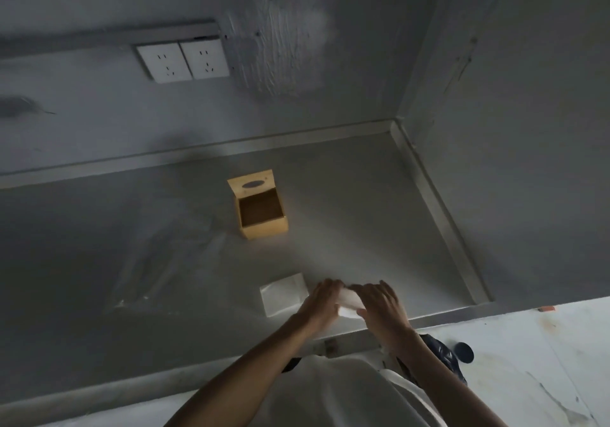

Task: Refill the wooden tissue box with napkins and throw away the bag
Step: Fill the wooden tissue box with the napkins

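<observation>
**A:** Grey walls meet in a corner ahead of me, with two sockets (182,61) on the far one, and a grey table (363,215) runs up to both. Where do things stand, as you see it?

**B:** The box (262,207) sits mid-table with its lid tipped back and nothing visible inside. The bag (155,261), clear and flat, lies to its left. What's in your hands?

**A:** A white wad of napkins (350,304), near the table's front edge. My left hand (318,304) has its fingers curled shut around the left end; my right hand (383,307) has its fingers bent over the top and right end. Both are closed on it, pressing it between them. A second stack (284,294) lies flat on the table just beside my left hand.

**B:** So you're squaring the wad up before loading?

**A:** That's my reading. To do it well, I'd say keep the edges flush and the bundle no wider than the box's opening, then carry it level with both hands so it doesn't fan out.

**B:** And the box is well apart from you.

**A:** Yes, further back. I'd lower the wad straight in and keep clear of the lid, so it doesn't get knocked shut.
</observation>
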`<control>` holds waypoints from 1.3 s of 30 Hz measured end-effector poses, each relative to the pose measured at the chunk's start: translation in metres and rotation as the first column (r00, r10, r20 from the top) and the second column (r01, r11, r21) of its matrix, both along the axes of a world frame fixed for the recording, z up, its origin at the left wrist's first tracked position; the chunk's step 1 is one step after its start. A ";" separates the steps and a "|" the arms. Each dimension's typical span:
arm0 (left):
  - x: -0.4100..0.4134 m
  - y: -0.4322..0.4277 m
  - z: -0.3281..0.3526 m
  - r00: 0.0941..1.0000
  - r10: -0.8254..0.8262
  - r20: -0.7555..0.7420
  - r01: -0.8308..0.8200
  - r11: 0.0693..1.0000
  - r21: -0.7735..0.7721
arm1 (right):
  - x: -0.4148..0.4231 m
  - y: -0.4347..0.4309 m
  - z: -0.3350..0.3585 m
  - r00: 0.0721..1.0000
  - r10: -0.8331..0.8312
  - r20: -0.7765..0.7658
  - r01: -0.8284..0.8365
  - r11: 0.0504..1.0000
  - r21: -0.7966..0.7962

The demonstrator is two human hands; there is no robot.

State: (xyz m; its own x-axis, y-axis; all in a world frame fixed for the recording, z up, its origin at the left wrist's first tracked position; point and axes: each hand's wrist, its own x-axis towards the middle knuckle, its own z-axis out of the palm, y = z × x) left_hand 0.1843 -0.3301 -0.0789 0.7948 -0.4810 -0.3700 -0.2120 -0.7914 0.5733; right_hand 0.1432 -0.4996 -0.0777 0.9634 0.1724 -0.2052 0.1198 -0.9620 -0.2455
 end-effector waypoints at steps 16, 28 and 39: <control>0.159 0.183 0.097 0.861 0.454 0.231 -0.367 0.868 -0.336 | 0.198 0.084 0.128 0.993 0.075 -0.088 -0.059 0.984 0.168; 0.251 0.204 0.069 0.933 0.357 0.048 -0.344 0.922 -0.177 | 0.216 0.116 0.118 0.941 0.037 -0.337 0.111 0.905 0.411; 0.215 0.201 0.047 0.937 0.327 0.125 -0.288 0.923 -0.256 | 0.234 0.163 0.121 0.925 0.173 -0.338 -0.143 0.983 0.112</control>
State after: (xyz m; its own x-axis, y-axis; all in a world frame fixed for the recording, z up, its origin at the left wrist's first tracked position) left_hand 0.3989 -0.1291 -0.0321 0.9568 -0.2595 -0.1316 -0.0853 -0.6826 0.7258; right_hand 0.3775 -0.3367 0.0430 0.7945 0.3478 -0.4979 0.1624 -0.9116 -0.3776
